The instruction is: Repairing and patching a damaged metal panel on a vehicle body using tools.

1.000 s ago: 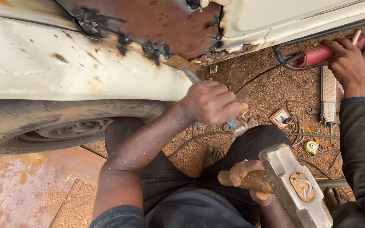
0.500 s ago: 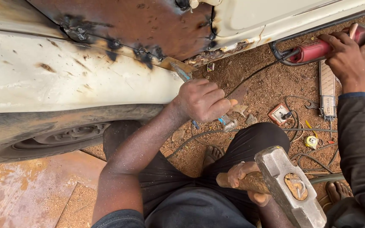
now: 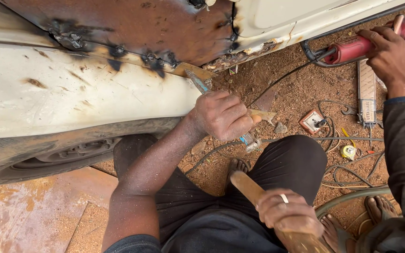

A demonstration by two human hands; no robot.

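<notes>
Left hand: clenched around chisel, tip at rusty car panel.
Right hand: grasping wooden handle, probably a hammer.

The ground is red-brown dirt with small stones, out in soft daylight. A white car body with a big rusty patch fills the top, and a dark tyre sits under it. Black cables, a white socket box and flat rusty metal sheets lie on the dirt.
</notes>
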